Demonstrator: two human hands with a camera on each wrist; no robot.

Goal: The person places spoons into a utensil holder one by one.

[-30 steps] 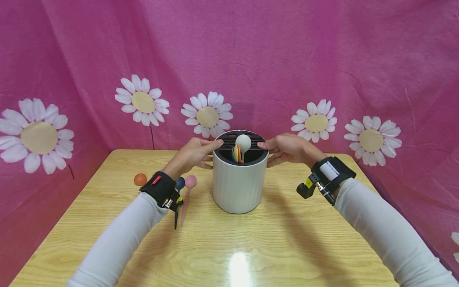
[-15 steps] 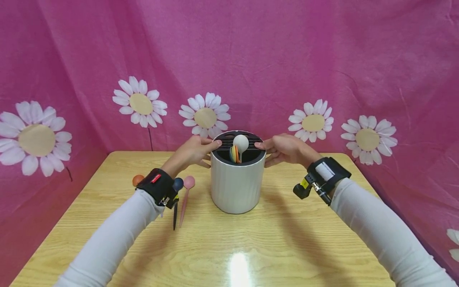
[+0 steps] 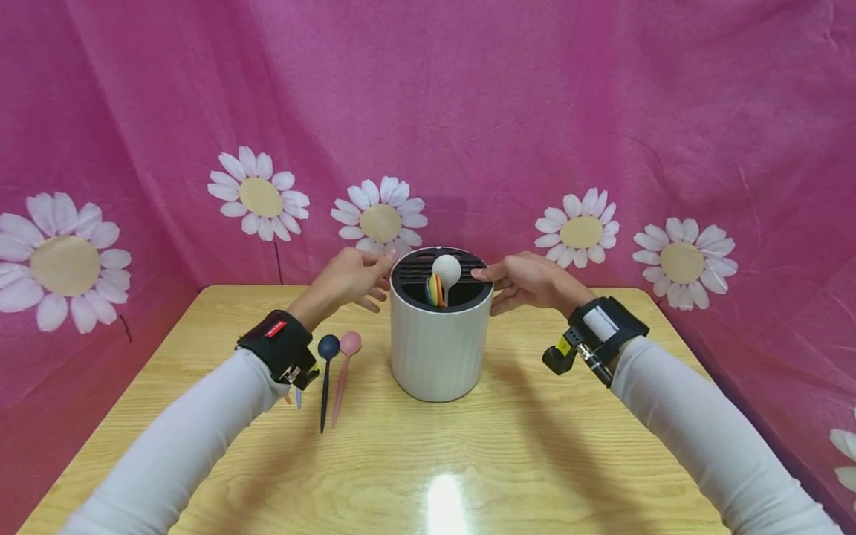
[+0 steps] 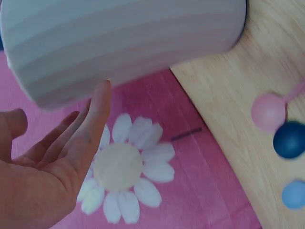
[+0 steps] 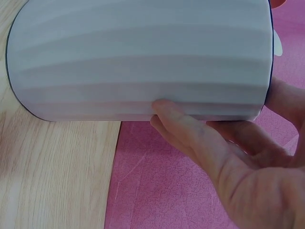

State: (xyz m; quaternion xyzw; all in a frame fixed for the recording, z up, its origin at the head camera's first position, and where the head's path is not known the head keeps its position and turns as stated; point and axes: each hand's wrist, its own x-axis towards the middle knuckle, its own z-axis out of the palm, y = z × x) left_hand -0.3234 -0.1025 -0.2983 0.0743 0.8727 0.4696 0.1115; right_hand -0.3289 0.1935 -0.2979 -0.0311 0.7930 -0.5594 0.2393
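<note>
A white ribbed utensil holder (image 3: 438,357) with a black slotted top stands upright on the table. In its front opening are a white spoon (image 3: 446,269) with a round head and several coloured pieces (image 3: 435,290) bunched together. My right hand (image 3: 531,281) grips the holder's right side, thumb over the rim and fingers along the outer wall. Beside the left wall is my left hand (image 3: 351,279), fingers loosely extended and thumb off the rim. In the left wrist view one fingertip (image 4: 103,87) is close to the wall; I cannot tell whether it touches.
Left of the holder, a dark blue spoon (image 3: 328,348) and a pink spoon (image 3: 351,343) lie on the wooden table (image 3: 374,468). A light blue round head (image 4: 294,194) shows in the left wrist view. A pink flowered cloth (image 3: 468,134) hangs behind the table.
My left hand has let go of the holder's rim and moved slightly left. The right hand keeps its grip. The orange round head on the table is now hidden behind my left arm.
</note>
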